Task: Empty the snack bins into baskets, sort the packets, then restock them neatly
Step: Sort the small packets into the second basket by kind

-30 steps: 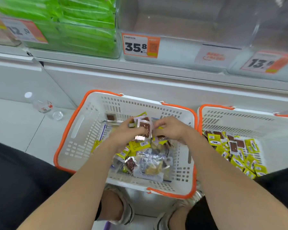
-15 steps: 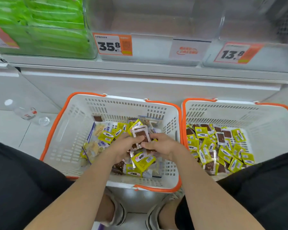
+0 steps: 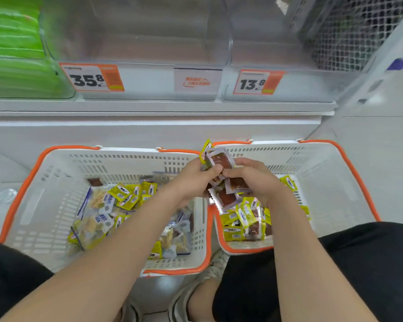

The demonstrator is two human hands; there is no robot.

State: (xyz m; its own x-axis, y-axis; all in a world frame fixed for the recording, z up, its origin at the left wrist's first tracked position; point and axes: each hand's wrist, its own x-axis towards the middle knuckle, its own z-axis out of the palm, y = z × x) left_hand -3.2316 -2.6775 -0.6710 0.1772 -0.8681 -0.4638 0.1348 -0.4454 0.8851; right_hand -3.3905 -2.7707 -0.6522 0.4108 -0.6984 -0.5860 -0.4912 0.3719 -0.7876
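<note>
1. The left hand (image 3: 194,180) grasps a bunch of packets (image 3: 220,160), fingers curled behind it and the thumb pressed on the front one. The right hand (image 3: 254,180) grips the bunch from the other side, fingers bent over a brown packet (image 3: 237,184)
2. The bunch is held above the place where the two baskets' rims meet, slightly over the right one, and the hands cover its lower part
3. The front packet, clear-edged with a brown filling, faces the camera and is tilted. A yellow packet (image 3: 206,145) behind it pokes up toward the shelf, and the brown packet's long axis runs roughly left to right
4. The left basket (image 3: 126,162) holds loose yellow packets (image 3: 123,192) and clear bags, partly hidden by the left forearm
5. The right basket (image 3: 312,163) holds a pile of yellow and brown packets (image 3: 241,217), partly behind the right forearm
6. Above, the shelf (image 3: 149,108) carries a clear bin (image 3: 137,36) tagged 35.8, a second clear bin (image 3: 265,36) tagged 13.8, and green packs (image 3: 14,49) at left
</note>
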